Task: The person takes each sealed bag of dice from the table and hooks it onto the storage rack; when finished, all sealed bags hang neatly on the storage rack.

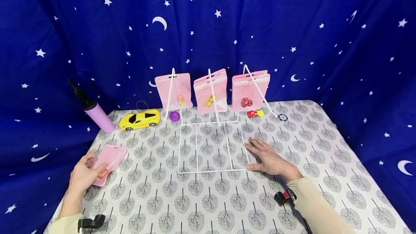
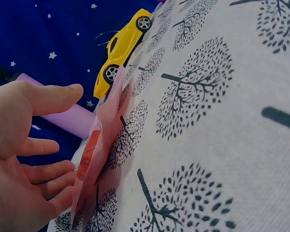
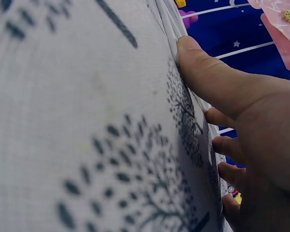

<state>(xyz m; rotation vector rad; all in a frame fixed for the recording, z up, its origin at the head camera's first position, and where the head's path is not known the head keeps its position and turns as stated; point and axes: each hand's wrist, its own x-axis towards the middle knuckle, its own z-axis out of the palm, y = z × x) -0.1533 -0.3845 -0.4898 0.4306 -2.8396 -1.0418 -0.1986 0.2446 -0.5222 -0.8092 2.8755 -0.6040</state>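
On the tree-print tablecloth, a white wire display rack stands centre, three pink pouches hanging from its pegs. Right hand lies flat, fingers straight, pressing the rack's base rail. Left hand grips a pink zip pouch with a red die inside, at the table's left edge. Yellow toy car sits behind, near a purple bottle.

We kept our left hand curled, fingers loosely bent, while our right hand lay flat, palm down.
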